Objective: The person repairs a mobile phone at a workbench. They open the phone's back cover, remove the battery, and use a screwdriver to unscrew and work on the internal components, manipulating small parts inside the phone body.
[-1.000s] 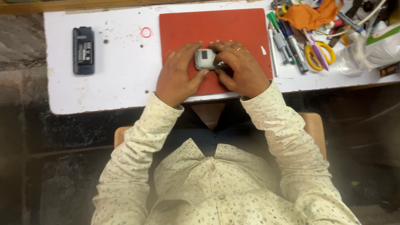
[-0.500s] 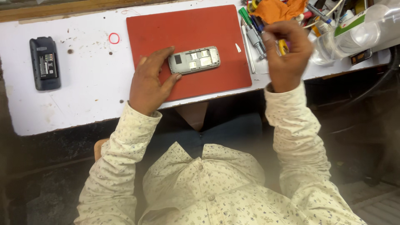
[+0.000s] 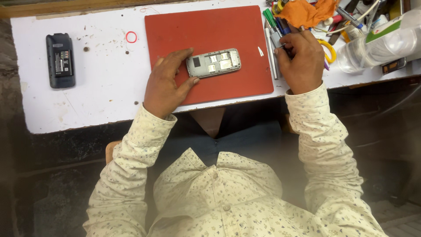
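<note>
The left hand (image 3: 165, 85) rests on the red mat (image 3: 206, 26), its thumb and forefinger spread around the near end of an opened silver phone (image 3: 213, 62), touching it at the edge rather than lifting it; the grip is loose, fingers parted about the casing; the phone lies flat on the mat with its back off, card slots and metal plates showing, tilted slightly so that its far end points up and to the right; the right hand (image 3: 300, 59) sits just off the mat's right edge, fingers curled down among a cluster of pens and screwdrivers (image 3: 272, 26), and whether that grip has closed on one of them I cannot tell, since the knuckles hide the fingertips; an orange cloth (image 3: 307, 11) lies crumpled just beyond the hand; a clear plastic bottle (image 3: 386, 44) lies on its side to the right; well to the left, on the white desk (image 3: 101, 92), a dark phone (image 3: 60, 60) lies apart, with a small red ring (image 3: 131, 37) between it and the mat.
</note>
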`<move>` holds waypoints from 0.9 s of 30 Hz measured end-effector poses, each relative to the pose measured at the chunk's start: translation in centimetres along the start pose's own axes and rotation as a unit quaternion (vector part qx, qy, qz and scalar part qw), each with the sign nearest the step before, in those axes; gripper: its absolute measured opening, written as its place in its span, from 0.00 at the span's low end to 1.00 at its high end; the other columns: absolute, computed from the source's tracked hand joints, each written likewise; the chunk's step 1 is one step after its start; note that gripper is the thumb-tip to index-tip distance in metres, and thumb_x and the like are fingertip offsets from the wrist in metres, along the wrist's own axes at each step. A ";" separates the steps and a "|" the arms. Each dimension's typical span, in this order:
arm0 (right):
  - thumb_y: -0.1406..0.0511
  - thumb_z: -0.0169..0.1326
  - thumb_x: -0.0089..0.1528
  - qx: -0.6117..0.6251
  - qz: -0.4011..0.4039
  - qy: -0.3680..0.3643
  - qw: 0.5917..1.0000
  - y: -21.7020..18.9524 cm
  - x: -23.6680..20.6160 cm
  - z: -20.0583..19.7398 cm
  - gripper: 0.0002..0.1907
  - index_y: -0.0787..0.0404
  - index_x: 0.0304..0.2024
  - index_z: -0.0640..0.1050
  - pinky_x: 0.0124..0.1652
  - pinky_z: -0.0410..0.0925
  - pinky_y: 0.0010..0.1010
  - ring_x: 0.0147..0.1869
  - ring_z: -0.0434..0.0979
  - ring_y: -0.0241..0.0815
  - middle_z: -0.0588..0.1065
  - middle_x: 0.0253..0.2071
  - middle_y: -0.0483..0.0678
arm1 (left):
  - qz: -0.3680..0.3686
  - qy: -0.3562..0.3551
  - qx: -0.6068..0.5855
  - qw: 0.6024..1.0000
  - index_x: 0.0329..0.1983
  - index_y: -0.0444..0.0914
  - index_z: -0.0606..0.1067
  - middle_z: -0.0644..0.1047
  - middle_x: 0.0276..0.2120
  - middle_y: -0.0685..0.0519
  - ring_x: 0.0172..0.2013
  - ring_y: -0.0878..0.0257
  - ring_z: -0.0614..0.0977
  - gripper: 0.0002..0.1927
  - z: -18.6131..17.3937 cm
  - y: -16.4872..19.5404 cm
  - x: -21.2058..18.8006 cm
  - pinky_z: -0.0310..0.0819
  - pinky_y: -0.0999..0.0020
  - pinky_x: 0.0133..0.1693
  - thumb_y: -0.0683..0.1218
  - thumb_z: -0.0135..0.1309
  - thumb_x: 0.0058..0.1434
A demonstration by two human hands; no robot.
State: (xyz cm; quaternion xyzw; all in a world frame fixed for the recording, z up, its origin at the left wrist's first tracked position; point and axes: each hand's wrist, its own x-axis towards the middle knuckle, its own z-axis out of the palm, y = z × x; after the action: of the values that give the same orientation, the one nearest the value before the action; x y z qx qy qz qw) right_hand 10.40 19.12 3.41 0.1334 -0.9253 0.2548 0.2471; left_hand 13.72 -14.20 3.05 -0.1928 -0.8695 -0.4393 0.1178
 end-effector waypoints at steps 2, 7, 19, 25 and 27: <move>0.72 0.68 0.61 -0.054 -0.024 0.014 0.998 0.0 -0.2 0.4 0.11 0.65 0.45 0.81 0.37 0.69 0.38 0.38 0.75 0.47 0.73 0.37 0.51 | 0.001 0.000 0.009 1.000 0.64 0.38 0.72 0.77 0.57 0.48 0.48 0.52 0.77 0.31 0.0 0.0 0.0 0.75 0.60 0.48 0.44 0.68 0.57; 0.69 0.68 0.59 -0.111 -0.024 0.031 0.993 0.2 -0.7 1.1 0.12 0.65 0.43 0.81 0.38 0.67 0.42 0.38 0.74 0.50 0.72 0.36 0.50 | 0.000 -0.003 0.016 1.000 0.63 0.39 0.72 0.77 0.58 0.48 0.47 0.52 0.77 0.31 0.1 0.1 -0.1 0.75 0.60 0.48 0.45 0.68 0.57; 0.69 0.66 0.62 -0.033 0.055 0.053 0.997 2.4 -0.8 0.6 0.08 0.67 0.39 0.81 0.34 0.69 0.38 0.32 0.76 0.45 0.77 0.31 0.51 | -0.022 0.018 -0.025 0.999 0.61 0.38 0.74 0.77 0.58 0.48 0.46 0.56 0.79 0.24 0.2 0.1 -0.1 0.77 0.64 0.44 0.46 0.65 0.63; 0.73 0.59 0.71 0.291 0.168 0.004 0.942 3.1 -0.2 -1.4 0.04 0.69 0.47 0.79 0.38 0.71 0.26 0.37 0.76 0.36 0.79 0.39 0.53 | 0.103 0.021 -0.144 0.984 0.61 0.40 0.74 0.76 0.58 0.50 0.50 0.59 0.81 0.21 -3.9 6.8 -2.0 0.80 0.67 0.51 0.48 0.61 0.65; 0.74 0.54 0.72 0.452 0.194 -0.002 0.871 3.1 -0.1 -1.7 0.03 0.69 0.48 0.77 0.44 0.77 0.28 0.40 0.81 0.39 0.80 0.41 0.53 | 0.209 -0.046 -0.196 0.957 0.59 0.40 0.75 0.76 0.57 0.50 0.50 0.59 0.81 0.20 -6.0 10.5 -4.4 0.79 0.66 0.51 0.47 0.62 0.66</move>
State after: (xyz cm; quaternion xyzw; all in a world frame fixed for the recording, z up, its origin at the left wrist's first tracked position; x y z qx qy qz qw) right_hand 9.98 22.65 3.40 0.0488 -0.7171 0.6875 0.1032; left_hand 22.53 -14.42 12.48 -0.4097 -0.7109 -0.5574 0.1266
